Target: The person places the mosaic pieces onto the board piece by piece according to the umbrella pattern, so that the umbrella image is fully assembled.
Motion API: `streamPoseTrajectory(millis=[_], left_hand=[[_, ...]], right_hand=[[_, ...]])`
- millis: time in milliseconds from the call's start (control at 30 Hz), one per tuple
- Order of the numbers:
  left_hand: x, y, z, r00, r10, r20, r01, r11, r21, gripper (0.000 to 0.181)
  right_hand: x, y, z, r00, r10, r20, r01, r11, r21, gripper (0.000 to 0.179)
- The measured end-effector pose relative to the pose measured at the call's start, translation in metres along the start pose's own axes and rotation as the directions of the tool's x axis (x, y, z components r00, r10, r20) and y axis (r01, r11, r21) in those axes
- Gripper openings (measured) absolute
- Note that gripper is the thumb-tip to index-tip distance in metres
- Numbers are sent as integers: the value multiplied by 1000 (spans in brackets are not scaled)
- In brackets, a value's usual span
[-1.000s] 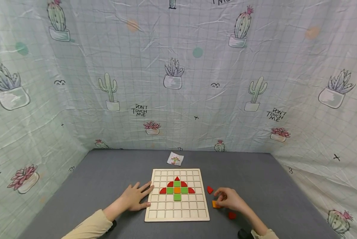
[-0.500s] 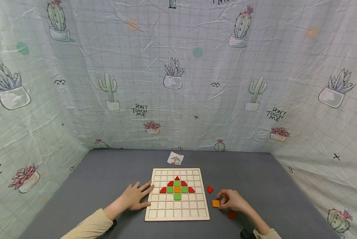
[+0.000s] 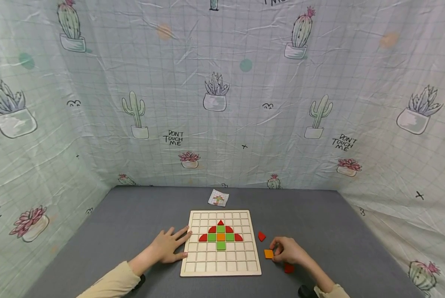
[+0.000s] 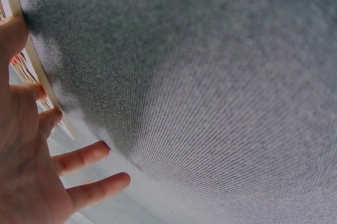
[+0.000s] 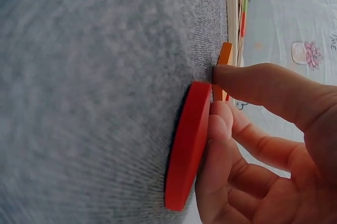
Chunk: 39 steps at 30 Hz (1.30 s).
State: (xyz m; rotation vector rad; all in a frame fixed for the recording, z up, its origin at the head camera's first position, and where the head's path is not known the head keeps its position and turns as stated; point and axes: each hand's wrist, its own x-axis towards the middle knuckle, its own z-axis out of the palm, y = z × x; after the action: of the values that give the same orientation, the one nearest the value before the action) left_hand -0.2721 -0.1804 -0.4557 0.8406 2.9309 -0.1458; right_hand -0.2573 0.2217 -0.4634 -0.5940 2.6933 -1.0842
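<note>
The wooden grid board (image 3: 241, 265) lies on the grey table, bearing a pattern of red, green and orange tiles (image 3: 221, 237). My left hand (image 3: 166, 246) rests spread at its left edge, thumb and fingertips on the rim. To the right of the board, my right hand (image 3: 287, 250) pinches at the right side of an orange square tile (image 3: 268, 253), which lies flat on the table. In the right wrist view the thumb overlaps this orange tile (image 5: 225, 52) and the other fingers are curled. A red tile (image 5: 187, 150) with a curved edge lies right beside the curled fingers.
Another red tile (image 3: 261, 236) lies between the board and my right hand, farther back. A small card (image 3: 218, 198) with a printed tile pattern lies behind the board. A cactus-print curtain (image 3: 222, 165) encloses the table at the back and sides.
My right hand has shifted slightly right, uncovering more of the orange tile, which has turned a little. My left hand and the board stay in place.
</note>
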Motion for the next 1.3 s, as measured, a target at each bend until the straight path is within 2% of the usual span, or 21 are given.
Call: streamPoseTrajectory(millis=[333,767,1300], left_hand=[[1,-2,4,1000,-5,1,5,1000,-12,66],[1,-1,2,1000,1,-6,-1,1000,-15,65],[1,0,1,1000,3,-8,-3,1000,-13,65]], right_hand=[[-1,-3,1,1000,16,1,-16,1000,6,22],[-1,-3,-1,1000,7,1,-7,1000,1,22],[2,0,0,998,53,37,-58,990,131,24]])
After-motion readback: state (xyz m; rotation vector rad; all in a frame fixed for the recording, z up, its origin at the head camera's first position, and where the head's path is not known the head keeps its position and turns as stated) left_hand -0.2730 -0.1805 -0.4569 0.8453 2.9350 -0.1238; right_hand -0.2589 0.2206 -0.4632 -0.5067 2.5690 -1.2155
